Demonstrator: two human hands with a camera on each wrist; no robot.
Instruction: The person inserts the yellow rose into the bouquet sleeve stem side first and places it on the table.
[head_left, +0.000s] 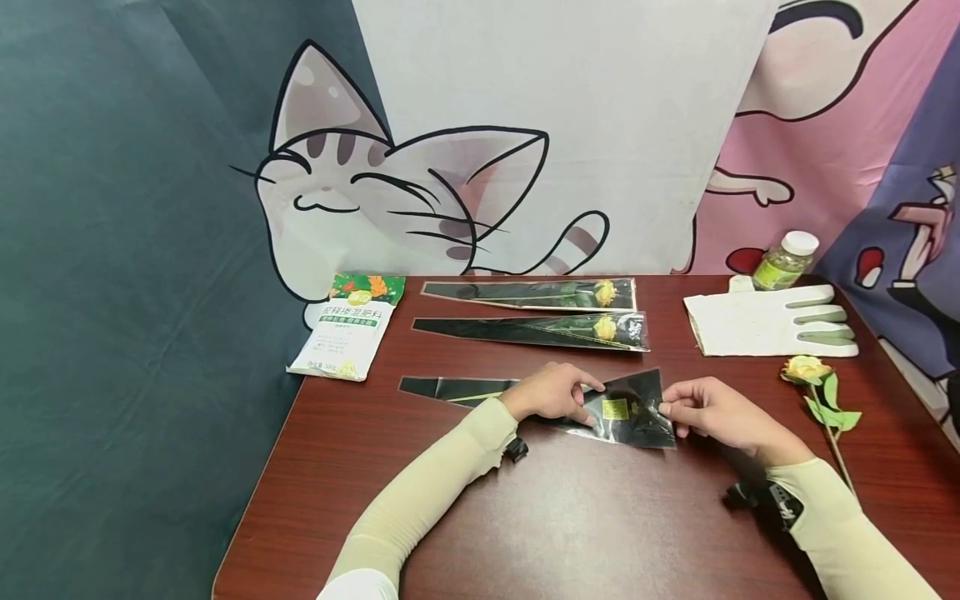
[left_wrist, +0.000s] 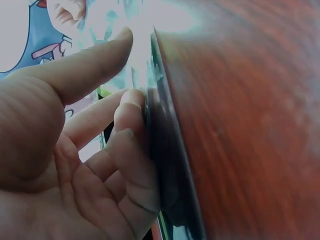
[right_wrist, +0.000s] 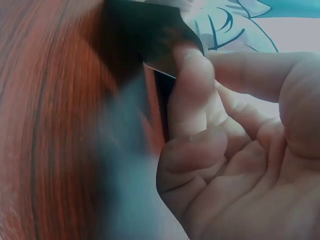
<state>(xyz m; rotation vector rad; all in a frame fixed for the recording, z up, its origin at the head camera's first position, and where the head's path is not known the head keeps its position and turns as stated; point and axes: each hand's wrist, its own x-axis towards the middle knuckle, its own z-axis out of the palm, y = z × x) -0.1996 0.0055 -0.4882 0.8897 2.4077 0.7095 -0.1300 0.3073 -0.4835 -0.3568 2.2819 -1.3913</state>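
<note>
A long tapered black flower sleeve [head_left: 648, 429], clear plastic on one face with a small yellow label, lies across the table in front of me. My left hand [head_left: 551, 392] rests on its middle, thumb and index finger spread apart over the plastic. In the left wrist view the other fingers of that hand bend loosely against the sleeve [left_wrist: 172, 165]. At the wide right end, my right hand [head_left: 708, 410] pinches the sleeve's edge between thumb and index finger. The right wrist view has the dark sleeve corner [right_wrist: 155, 35] at those fingertips. A loose yellow rose [head_left: 806, 369] with green leaves lies right of the right hand.
Behind the hands lie two sleeved yellow roses, a nearer one [head_left: 525, 329] and a farther one [head_left: 517, 292]. A white fertilizer bag [head_left: 345, 329] lies back left. White gloves [head_left: 750, 321] and a white-capped jar [head_left: 783, 262] are back right, near the table's edge.
</note>
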